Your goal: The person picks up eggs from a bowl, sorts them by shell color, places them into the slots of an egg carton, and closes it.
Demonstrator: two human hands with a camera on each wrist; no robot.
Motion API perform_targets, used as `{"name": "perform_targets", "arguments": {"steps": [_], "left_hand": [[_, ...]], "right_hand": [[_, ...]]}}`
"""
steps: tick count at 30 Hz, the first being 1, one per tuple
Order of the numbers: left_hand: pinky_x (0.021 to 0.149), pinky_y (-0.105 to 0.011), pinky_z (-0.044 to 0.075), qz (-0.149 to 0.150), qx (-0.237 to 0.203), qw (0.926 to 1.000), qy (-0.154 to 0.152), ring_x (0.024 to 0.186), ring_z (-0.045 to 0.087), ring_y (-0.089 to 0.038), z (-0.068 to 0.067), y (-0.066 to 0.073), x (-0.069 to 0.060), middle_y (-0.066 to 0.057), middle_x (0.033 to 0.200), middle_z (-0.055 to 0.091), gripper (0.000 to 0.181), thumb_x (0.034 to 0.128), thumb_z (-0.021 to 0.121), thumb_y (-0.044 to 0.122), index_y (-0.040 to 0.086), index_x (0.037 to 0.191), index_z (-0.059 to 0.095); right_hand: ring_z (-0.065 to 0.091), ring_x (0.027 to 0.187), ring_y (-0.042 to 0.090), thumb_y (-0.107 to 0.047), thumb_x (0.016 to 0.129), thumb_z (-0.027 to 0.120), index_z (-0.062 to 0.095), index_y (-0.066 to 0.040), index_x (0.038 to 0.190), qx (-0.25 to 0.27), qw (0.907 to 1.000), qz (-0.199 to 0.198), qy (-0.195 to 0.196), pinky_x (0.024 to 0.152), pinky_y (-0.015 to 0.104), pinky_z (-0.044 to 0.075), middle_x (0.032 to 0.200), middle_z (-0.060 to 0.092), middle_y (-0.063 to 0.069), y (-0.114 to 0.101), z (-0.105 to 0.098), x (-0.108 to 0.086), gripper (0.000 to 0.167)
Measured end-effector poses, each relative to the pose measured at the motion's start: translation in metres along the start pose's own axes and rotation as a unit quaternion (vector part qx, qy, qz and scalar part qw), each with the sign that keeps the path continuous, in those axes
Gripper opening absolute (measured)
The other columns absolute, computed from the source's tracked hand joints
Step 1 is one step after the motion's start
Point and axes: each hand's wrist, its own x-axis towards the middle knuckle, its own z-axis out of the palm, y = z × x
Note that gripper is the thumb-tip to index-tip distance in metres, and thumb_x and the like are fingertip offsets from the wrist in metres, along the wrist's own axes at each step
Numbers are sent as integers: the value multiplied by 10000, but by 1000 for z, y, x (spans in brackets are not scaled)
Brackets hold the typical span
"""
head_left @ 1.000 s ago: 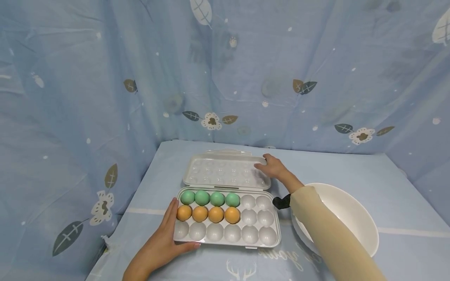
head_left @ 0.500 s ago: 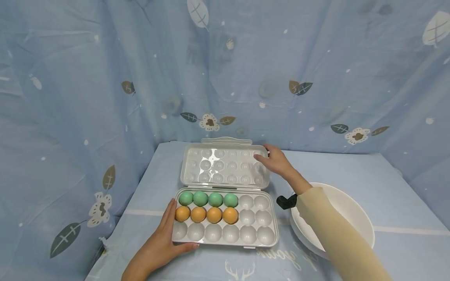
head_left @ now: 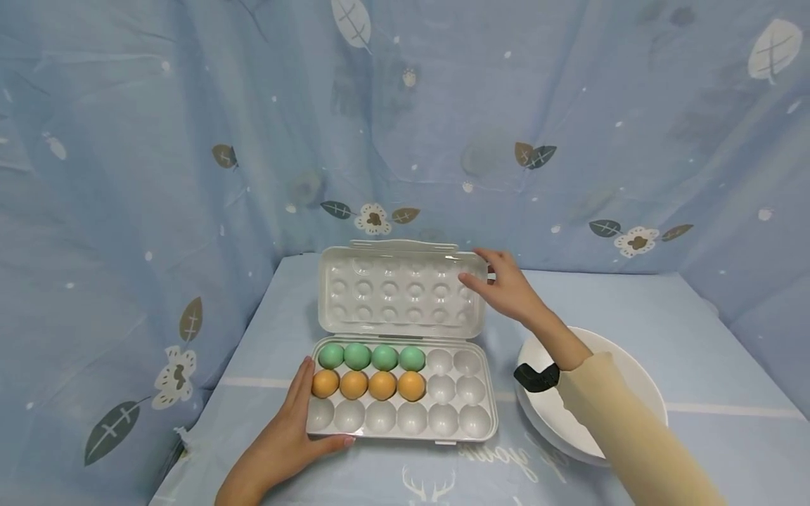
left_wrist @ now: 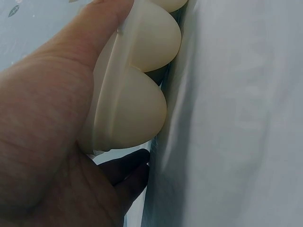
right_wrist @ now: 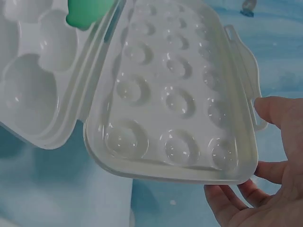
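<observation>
A white plastic egg box stands with its lid (head_left: 401, 309) raised on the hinge behind the base (head_left: 412, 417). Several green eggs (head_left: 357, 356) fill part of the back row, and several orange eggs (head_left: 354, 384) part of the middle row; the front row's cups hold nothing. My left hand (head_left: 285, 432) grips the base's near left corner, thumb along the front edge, fingers along the left side. At the lid's far right corner, my right hand (head_left: 509, 288) holds the edge, its thumb in front and other fingers partly hidden behind, as the right wrist view shows (right_wrist: 279, 165).
To the right, a large white bowl (head_left: 639, 393) stands partly under my right forearm and sleeve (head_left: 633, 429). A pale blue printed cloth (head_left: 253, 337) covers the table. Blue curtains (head_left: 443, 140) hang at the back and sides.
My right hand has lifted the lid from lying nearly flat at the back to a steeper, upright tilt. The left hand keeps its hold on the base; the eggs stay in their cups.
</observation>
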Motion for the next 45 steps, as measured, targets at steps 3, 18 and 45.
{"name": "perform_targets", "arguments": {"steps": [3,18,45], "left_hand": [[1200,-651,243,-13,-26,10000,2,1561,132,-454,-1,1,0,-191,1727,-35,1415,732,832,681,71,1657,-48],[1215,-640,229,-249,-96,9995,-156,1574,103,-430,-1,2,3,-168,1730,-75,1439,724,837,682,101,1655,-95],[1158,-676,314,53,-372,9992,162,1539,198,-471,-7,3,-1,-236,1711,35,1468,715,880,621,178,1643,-168]], "right_hand": [[438,1388,417,-491,1010,632,280,-117,1637,182,9998,-101,6,1127,554,439,1559,302,236,-5,-2,-9,811],[411,1439,342,-358,1012,678,388,-95,1575,82,9965,-778,294,1118,505,467,1558,376,161,-17,-6,-65,686],[449,1395,234,-416,985,703,477,-229,1498,-1014,9854,-1319,368,1087,536,441,1499,490,-9,-18,17,-151,591]]}}
